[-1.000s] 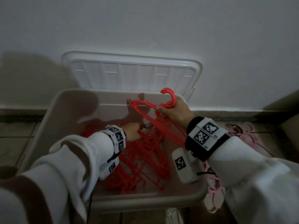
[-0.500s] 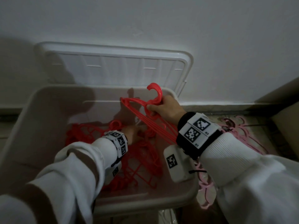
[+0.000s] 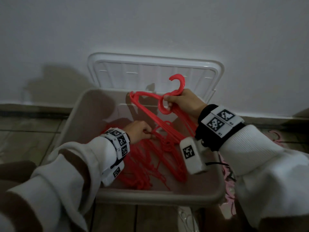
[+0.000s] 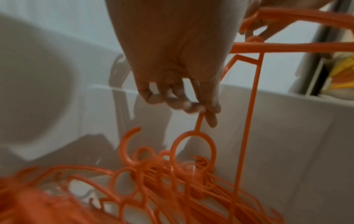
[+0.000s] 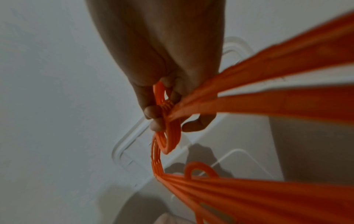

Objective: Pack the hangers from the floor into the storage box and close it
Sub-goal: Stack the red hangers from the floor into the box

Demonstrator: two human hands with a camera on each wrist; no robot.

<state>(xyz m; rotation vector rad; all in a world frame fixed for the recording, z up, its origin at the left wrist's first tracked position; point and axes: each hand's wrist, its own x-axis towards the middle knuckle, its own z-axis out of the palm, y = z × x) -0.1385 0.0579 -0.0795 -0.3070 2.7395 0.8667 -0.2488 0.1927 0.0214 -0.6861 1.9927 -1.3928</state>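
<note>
- The right hand (image 3: 181, 102) grips a bunch of red plastic hangers (image 3: 160, 121) by the necks, above the open translucent plastic storage box (image 3: 150, 195).
- The left hand (image 3: 139, 133) pinches one hanger's stem (image 4: 199, 122) inside the box.
- Packing seems midway: pink hangers (image 3: 229, 181) lie on the floor beside it.
- Next, lowering the bunch flat onto the pile (image 3: 145, 164).

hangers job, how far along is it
Done: a pile of red hangers already lies in the storage box. In hand: the right hand grips a bunch of red hangers over the box, and the left hand pinches one hanger in the pile. Left: pink hangers on the floor, and the lid leans open against the wall.
</note>
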